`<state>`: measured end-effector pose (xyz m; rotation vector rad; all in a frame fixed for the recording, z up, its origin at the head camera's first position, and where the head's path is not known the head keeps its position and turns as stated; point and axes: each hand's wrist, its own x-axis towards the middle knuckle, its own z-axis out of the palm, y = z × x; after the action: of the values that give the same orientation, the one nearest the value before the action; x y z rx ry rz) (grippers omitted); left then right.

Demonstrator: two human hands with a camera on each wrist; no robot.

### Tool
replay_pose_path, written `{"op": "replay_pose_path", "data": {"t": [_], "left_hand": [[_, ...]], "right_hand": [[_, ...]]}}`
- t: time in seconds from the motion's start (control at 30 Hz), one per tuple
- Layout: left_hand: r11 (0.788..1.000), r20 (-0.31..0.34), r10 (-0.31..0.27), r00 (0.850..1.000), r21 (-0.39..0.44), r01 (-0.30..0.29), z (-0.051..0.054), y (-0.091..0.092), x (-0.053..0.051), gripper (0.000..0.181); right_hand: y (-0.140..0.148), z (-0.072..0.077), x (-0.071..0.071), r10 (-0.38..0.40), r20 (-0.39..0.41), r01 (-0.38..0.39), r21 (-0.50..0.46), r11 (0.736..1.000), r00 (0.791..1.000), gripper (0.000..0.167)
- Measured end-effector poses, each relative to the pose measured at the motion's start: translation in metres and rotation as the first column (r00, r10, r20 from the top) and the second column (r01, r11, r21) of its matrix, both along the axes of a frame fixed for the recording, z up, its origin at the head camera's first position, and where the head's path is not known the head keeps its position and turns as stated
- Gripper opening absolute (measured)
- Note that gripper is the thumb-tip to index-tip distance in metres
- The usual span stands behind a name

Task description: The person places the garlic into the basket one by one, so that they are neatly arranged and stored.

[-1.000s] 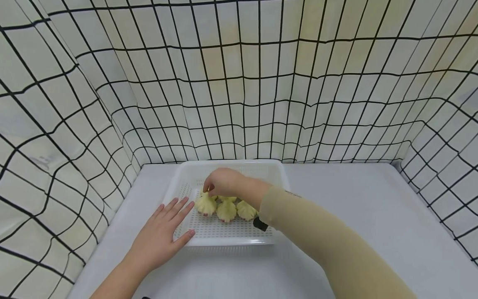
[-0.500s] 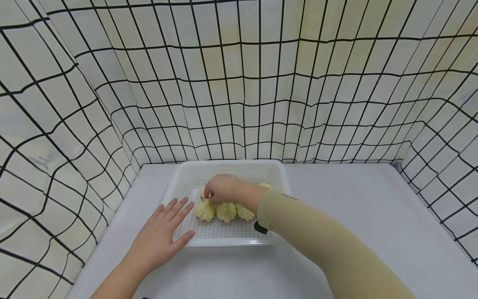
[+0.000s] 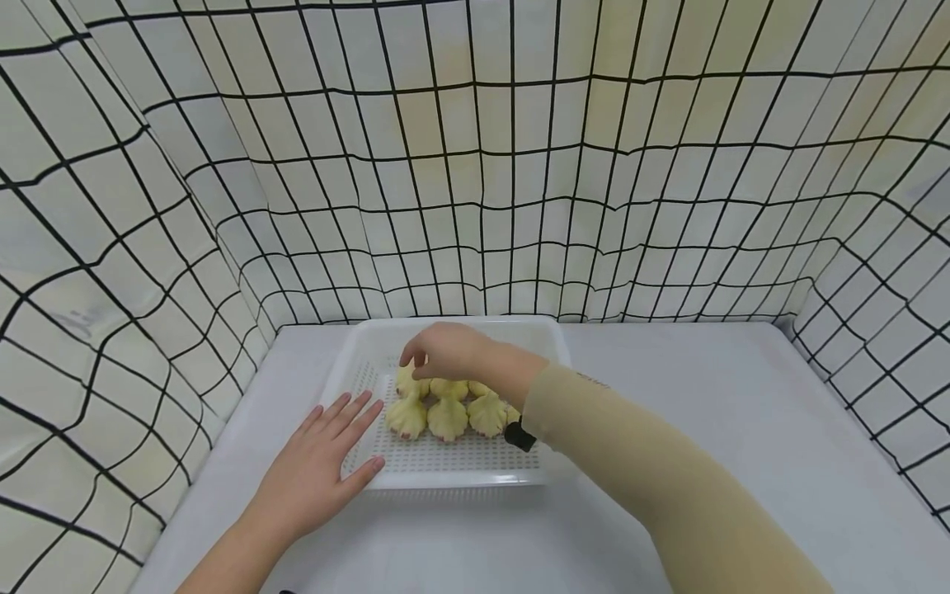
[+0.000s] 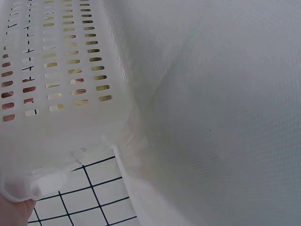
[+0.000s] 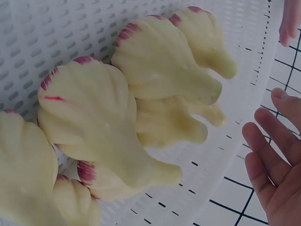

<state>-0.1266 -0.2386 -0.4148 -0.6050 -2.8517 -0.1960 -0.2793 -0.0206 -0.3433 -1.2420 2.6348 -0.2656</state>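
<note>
Several pale yellow garlic bulbs with purple-streaked bases lie in a white perforated basket. In the head view, the front-left garlic bulb, the middle one and the right one have their stems pointing away from me. My right hand hovers over the back-left bulbs, fingers bent downward. In the right wrist view, its fingers are apart from the garlic and hold nothing. My left hand lies with spread fingers at the basket's left edge. Garlic beneath the right forearm is partly hidden.
The basket stands on a white-covered table. Black netting over white sheeting encloses the back and both sides. In the left wrist view, garlic shows through the slots of the basket wall.
Half a second ago, my right fingers were at the front-left garlic bulb's stem. They have since lifted up and away, uncovering more of the back row. My left hand stays in place.
</note>
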Motion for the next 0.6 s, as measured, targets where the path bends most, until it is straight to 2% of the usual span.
{"op": "replay_pose_path", "data": {"t": [0.3, 0.6], "left_hand": [[1.000, 0.017, 0.008, 1.000, 0.002, -0.008, 0.001, 0.000, -0.001, 0.073], [1.000, 0.012, 0.011, 1.000, -0.001, -0.011, 0.001, 0.002, -0.001, 0.073]], "right_hand": [[0.030, 0.014, -0.002, -0.070, 0.063, 0.077, -0.120, 0.990, 0.996, 0.029], [0.081, 0.027, -0.002, -0.145, 0.042, 0.150, -0.232, 0.961, 0.989, 0.026]]}}
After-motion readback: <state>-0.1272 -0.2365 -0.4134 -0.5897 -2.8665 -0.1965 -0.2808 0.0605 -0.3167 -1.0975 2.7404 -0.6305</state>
